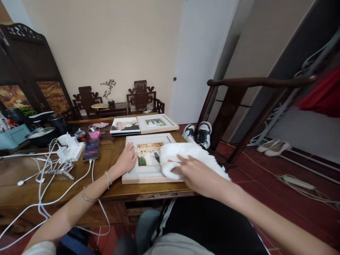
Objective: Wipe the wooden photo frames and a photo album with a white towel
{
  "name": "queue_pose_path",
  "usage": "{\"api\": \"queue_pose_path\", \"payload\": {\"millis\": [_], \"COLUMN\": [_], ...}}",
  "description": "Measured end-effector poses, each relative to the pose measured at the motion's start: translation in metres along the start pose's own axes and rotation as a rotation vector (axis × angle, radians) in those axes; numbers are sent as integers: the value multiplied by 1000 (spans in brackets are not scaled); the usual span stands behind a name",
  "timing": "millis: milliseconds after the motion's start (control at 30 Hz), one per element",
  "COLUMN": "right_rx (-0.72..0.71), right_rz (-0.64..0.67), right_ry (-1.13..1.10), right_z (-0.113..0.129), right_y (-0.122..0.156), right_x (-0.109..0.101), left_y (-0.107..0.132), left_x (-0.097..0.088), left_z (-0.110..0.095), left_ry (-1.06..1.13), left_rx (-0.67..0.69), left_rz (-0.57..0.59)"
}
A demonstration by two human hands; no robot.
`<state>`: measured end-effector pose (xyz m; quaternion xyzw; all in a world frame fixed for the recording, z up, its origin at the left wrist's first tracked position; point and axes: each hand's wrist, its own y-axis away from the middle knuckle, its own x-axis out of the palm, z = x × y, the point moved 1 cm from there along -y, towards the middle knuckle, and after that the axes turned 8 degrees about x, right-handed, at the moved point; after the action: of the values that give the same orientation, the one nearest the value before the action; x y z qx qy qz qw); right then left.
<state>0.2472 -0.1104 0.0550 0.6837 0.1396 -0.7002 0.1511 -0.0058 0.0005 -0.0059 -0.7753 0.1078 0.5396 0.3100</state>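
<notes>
A white-framed photo (145,141) lies flat at the near edge of the wooden table (23,184). My left hand (126,160) rests flat on the frame's left side, fingers stretched out. My right hand (192,173) presses a fluffy white cloth (186,154) onto the right half of the frame, fingers spread over the cloth. The cloth covers the frame's right side and hangs past the table's edge.
Two more framed photos (125,125) (157,123) lie further back. A white power strip (71,148) with several cables, a phone (91,149) and a pink cup (94,132) sit to the left. A dark wooden chair (239,106) and sneakers (198,132) stand to the right.
</notes>
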Motion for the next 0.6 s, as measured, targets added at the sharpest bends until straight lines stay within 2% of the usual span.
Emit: {"api": "queue_pose_path", "payload": {"millis": [100, 167, 233, 367, 467, 600], "right_rx": [32, 21, 15, 48, 95, 137], "right_rz": [-47, -77, -81, -99, -132, -143], "right_ry": [-12, -33, -53, -54, -18, -1], "right_z": [-39, -54, -63, -72, -74, -56], "right_y": [11, 1, -21, -77, -106, -130], "right_x": [6, 10, 13, 13, 8, -5], "left_y": [-1, -2, -4, -5, -5, -4], "left_x": [3, 3, 2, -2, -4, -3], "left_z": [0, -2, -3, -5, -5, -5], "left_ry": [-7, -9, -22, -85, -112, -80], "left_rx": [3, 12, 19, 28, 20, 2], "left_rz": [17, 11, 19, 74, 83, 59]}}
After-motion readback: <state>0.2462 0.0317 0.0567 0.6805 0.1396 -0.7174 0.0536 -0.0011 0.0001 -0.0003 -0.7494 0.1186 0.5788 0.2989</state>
